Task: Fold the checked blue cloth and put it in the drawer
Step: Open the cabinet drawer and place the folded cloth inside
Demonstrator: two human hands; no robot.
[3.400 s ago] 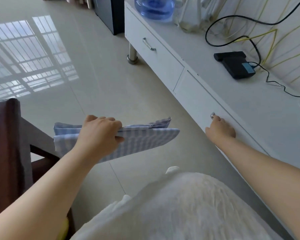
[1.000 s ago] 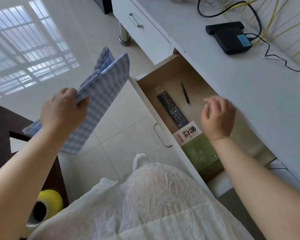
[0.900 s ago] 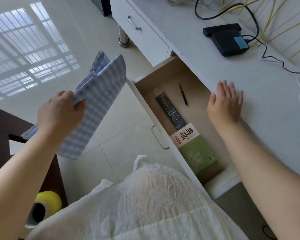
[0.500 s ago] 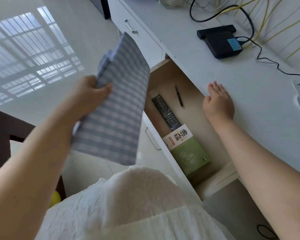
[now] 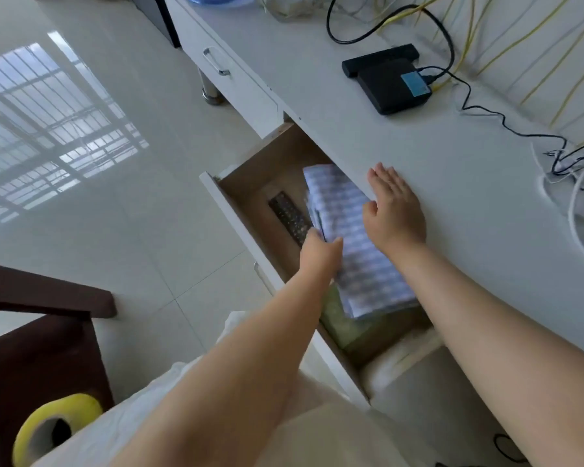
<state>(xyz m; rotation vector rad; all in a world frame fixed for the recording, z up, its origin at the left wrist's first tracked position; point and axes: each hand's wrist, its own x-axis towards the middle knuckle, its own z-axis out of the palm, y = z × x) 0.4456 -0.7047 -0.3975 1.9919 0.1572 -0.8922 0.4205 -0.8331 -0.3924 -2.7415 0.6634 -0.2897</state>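
Note:
The folded checked blue cloth point(image 5: 354, 244) lies inside the open drawer point(image 5: 246, 183) of the white cabinet, spread over the green box point(image 5: 341, 323) and beside the black remote point(image 5: 289, 219). My left hand point(image 5: 317, 254) reaches into the drawer and grips the cloth's left edge, fingers curled over it. My right hand point(image 5: 395, 210) rests flat on the cabinet top point(image 5: 435, 170) at its front edge, fingers straight, just right of the cloth.
A black router box point(image 5: 391, 82) with cables sits on the cabinet top, and white cords point(image 5: 573, 183) lie at far right. A shut drawer with a metal handle point(image 5: 216, 62) is further along. A dark wooden chair point(image 5: 38, 338) and a yellow tape roll point(image 5: 51, 426) are at lower left.
My left hand has brought the cloth from the air over the floor down into the drawer, covering the pen and the box. My right hand stays on the cabinet top edge.

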